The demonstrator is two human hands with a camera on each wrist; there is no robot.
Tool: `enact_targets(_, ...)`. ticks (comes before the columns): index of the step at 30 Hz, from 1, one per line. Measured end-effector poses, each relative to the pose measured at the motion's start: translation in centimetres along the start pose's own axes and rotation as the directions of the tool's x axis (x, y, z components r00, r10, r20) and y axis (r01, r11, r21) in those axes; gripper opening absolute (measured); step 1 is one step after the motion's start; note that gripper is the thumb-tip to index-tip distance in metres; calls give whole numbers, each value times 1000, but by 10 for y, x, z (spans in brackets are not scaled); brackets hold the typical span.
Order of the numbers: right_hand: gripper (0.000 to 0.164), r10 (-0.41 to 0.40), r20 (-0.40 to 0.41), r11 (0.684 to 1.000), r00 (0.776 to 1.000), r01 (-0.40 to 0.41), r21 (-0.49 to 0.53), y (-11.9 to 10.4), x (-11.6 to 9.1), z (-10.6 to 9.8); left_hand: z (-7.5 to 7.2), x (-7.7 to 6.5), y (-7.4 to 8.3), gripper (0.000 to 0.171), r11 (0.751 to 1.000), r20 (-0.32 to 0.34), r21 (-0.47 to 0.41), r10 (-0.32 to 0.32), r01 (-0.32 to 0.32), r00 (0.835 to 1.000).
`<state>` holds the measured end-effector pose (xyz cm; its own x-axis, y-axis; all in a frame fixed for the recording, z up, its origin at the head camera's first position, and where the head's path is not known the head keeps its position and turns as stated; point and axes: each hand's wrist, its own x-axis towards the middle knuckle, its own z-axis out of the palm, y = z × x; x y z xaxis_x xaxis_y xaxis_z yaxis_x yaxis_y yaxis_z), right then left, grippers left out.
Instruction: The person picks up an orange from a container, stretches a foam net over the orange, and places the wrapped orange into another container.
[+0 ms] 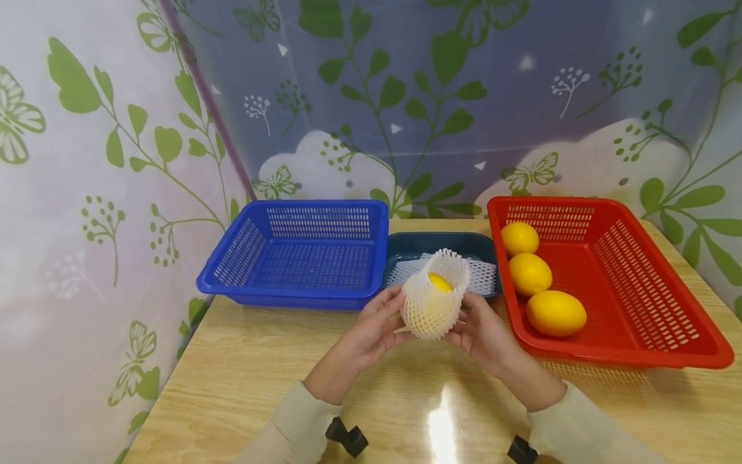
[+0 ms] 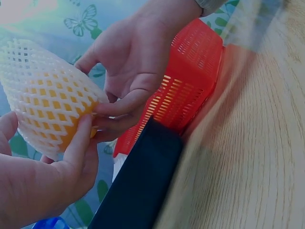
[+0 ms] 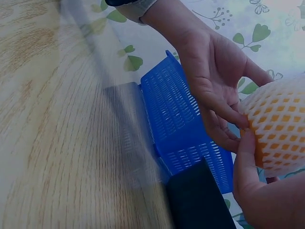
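A smooth yellow oval fruit [image 1: 440, 281] sits inside a white foam net sleeve [image 1: 428, 314], showing through the mesh and at the open top. My left hand [image 1: 375, 327] holds the sleeve from the left side, and my right hand [image 1: 484, 334] holds it from the right. In the left wrist view, fingertips of both hands meet at the lower end of the sleeve [image 2: 52, 102], where bare yellow skin shows. The right wrist view has the sleeve [image 3: 281, 126] cut off by the frame's edge. The bundle is held up above the table, in front of a dark teal tray [image 1: 440, 238].
White foam nets [image 1: 482, 276] lie in the teal tray. On the left stands a blue basket [image 1: 315, 264] with nothing visible in it. A red basket [image 1: 608, 290] on the right contains three yellow fruits [image 1: 556, 313] along its left side. Patterned curtains [image 1: 406, 116] hang behind the wooden table [image 1: 243, 374].
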<state>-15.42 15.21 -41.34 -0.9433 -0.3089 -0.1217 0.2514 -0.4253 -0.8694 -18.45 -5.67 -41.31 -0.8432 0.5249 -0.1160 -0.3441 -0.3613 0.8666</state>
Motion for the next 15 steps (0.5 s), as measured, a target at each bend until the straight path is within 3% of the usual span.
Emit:
enact_targets(7,43,-21,4,1000,1000,21,-15,-1,2,3,-1,-2,1,36,1000,-27,5,1,-1,1000)
enact_targets(15,32,-1,-31,1000,1000,1,1,2,3,4,-3,-1,-3,23,999,-31,-38,22,-23,999)
